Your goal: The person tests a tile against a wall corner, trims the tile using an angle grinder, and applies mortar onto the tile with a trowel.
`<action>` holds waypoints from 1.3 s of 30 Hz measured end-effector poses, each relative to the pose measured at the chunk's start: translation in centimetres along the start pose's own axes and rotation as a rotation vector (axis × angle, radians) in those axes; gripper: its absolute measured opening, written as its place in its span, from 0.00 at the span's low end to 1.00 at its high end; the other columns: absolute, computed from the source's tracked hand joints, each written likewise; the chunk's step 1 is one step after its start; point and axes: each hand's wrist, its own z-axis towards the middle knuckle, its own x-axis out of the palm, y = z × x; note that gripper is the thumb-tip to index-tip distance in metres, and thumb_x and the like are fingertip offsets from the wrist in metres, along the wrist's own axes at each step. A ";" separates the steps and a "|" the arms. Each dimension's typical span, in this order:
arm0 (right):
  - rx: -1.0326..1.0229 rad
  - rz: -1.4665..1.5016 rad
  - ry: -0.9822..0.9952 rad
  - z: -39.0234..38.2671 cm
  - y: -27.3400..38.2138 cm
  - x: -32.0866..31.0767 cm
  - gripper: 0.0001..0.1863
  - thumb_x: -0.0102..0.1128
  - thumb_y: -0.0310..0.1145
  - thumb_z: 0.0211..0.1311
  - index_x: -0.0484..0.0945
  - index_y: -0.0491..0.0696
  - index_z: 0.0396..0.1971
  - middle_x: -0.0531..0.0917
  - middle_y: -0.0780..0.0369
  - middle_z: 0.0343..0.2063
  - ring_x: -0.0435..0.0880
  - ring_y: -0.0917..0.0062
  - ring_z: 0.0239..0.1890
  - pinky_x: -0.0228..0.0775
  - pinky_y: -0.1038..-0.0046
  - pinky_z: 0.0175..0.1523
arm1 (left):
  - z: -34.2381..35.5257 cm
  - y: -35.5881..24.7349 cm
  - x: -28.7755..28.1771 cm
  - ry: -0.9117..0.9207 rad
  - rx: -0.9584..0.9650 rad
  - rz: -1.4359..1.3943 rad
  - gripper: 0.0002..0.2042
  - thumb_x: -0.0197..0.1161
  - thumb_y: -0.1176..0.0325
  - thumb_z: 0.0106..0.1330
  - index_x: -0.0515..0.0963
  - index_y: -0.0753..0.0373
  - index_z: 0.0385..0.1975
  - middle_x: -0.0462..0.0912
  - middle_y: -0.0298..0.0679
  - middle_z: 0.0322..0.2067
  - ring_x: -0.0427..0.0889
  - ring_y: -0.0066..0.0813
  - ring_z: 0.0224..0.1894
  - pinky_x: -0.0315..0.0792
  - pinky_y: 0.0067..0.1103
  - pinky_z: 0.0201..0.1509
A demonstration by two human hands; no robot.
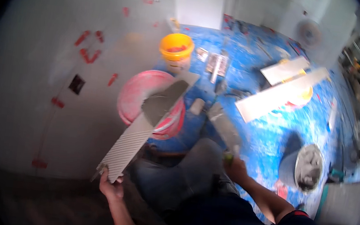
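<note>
My left hand (111, 186) grips the near end of a long, narrow tile strip (187, 78), fingers wrapped round its edge. The strip slants away over a pink-red round tub (130, 89), which seems to bear its middle. Grey mortar (159, 105) lies smooth and thick on the middle part, while combed ridges run across the near part. In my right hand (236, 170) is a trowel with a green handle; its wide grey blade (224, 126) points away and left, apart from the strip. The blade is slightly blurred, so its edge cannot be made out.
A yellow bucket (177, 53) stands beyond the tub. Long pale boards (276, 95) rest at the right, partly over a small yellow-rimmed bucket. A bucket of grey mortar (309, 169) stands at the near right. Blue sheeting (258, 131) covers the floor; a grey wall (54, 110) rises at left.
</note>
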 end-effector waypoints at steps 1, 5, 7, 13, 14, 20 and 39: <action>-0.020 0.029 -0.102 -0.8 -1.4 -3.0 0.18 0.57 0.37 0.63 0.70 0.47 0.51 0.83 0.48 0.33 0.82 0.47 0.31 0.75 0.50 0.36 | 1.1 1.7 -0.2 -0.018 -0.019 -0.002 0.14 0.53 0.63 0.72 0.72 0.64 0.49 0.81 0.44 0.35 0.75 0.32 0.24 0.65 0.22 0.22; 0.317 0.084 -0.372 -3.5 -16.6 -15.2 0.20 0.57 0.42 0.61 0.72 0.43 0.47 0.79 0.43 0.37 0.78 0.45 0.44 0.71 0.52 0.49 | 4.8 9.3 -5.4 0.102 -0.008 -0.036 0.23 0.53 0.67 0.68 0.67 0.67 0.62 0.77 0.49 0.45 0.74 0.34 0.33 0.65 0.19 0.23; 0.320 0.040 -0.485 -4.6 -22.8 -20.3 0.18 0.63 0.42 0.58 0.74 0.44 0.41 0.80 0.49 0.32 0.80 0.52 0.38 0.72 0.57 0.45 | 7.5 14.3 -10.0 0.155 0.460 0.469 0.29 0.57 0.72 0.63 0.64 0.68 0.67 0.76 0.53 0.54 0.78 0.42 0.45 0.76 0.27 0.38; 1.086 -0.339 -0.112 -12.8 -39.7 -32.7 0.42 0.46 0.71 0.60 0.83 0.41 0.41 0.84 0.43 0.40 0.83 0.52 0.48 0.72 0.55 0.55 | 9.2 14.9 -8.1 0.572 0.602 0.503 0.24 0.60 0.56 0.70 0.71 0.62 0.61 0.76 0.46 0.48 0.72 0.40 0.37 0.69 0.34 0.32; 1.117 -0.383 -0.028 -12.5 -41.3 -33.3 0.41 0.46 0.70 0.61 0.83 0.42 0.42 0.84 0.44 0.42 0.83 0.53 0.50 0.72 0.56 0.56 | 9.6 14.5 -8.6 0.442 0.204 0.290 0.24 0.60 0.56 0.70 0.71 0.62 0.61 0.76 0.45 0.47 0.72 0.39 0.36 0.69 0.33 0.32; 1.146 -0.659 0.176 -10.5 -51.8 -33.7 0.32 0.54 0.61 0.60 0.84 0.46 0.44 0.84 0.54 0.49 0.82 0.63 0.55 0.73 0.60 0.56 | 5.5 14.8 0.1 -0.088 -0.026 0.461 0.22 0.54 0.56 0.74 0.71 0.58 0.64 0.73 0.45 0.49 0.70 0.38 0.36 0.67 0.33 0.32; 1.432 0.779 0.255 -3.3 -59.7 -31.1 0.22 0.46 0.53 0.63 0.73 0.49 0.24 0.73 0.62 0.15 0.69 0.75 0.10 0.62 0.70 0.17 | 6.2 15.5 3.7 -0.097 0.057 0.592 0.24 0.57 0.55 0.71 0.73 0.61 0.61 0.70 0.42 0.62 0.64 0.48 0.62 0.63 0.48 0.60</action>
